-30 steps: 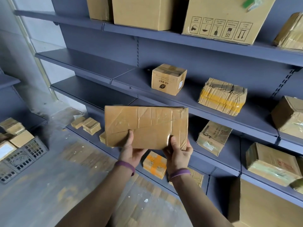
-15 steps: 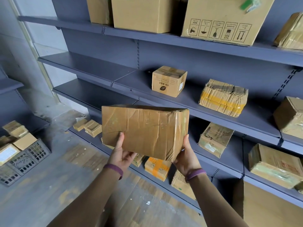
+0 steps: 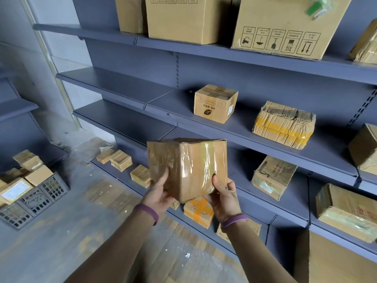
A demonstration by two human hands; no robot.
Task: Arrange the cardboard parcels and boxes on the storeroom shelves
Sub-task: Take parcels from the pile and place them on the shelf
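Note:
I hold a taped brown cardboard parcel (image 3: 187, 166) in front of the grey shelving, one corner edge turned towards me. My left hand (image 3: 161, 190) grips its lower left face, thumb up on the cardboard. My right hand (image 3: 222, 195) grips the lower right side, thumb on the shiny tape. The parcel hangs level with the third shelf (image 3: 126, 123), whose left part is bare. On the shelf above (image 3: 173, 103) stand a small printed box (image 3: 215, 104) and a crushed parcel with yellow tape (image 3: 283, 124).
Large boxes (image 3: 285, 25) fill the top shelf. More parcels (image 3: 272, 176) lie on the lower right shelves, and small ones (image 3: 120, 160) on the bottom shelf. A dark plastic crate (image 3: 38, 199) with boxes sits on the floor at left. A tall box (image 3: 334, 260) stands at bottom right.
I have turned the parcel from its broad face to a corner edge facing me. My hands have shifted round its lower sides, and the view has moved closer to the shelves.

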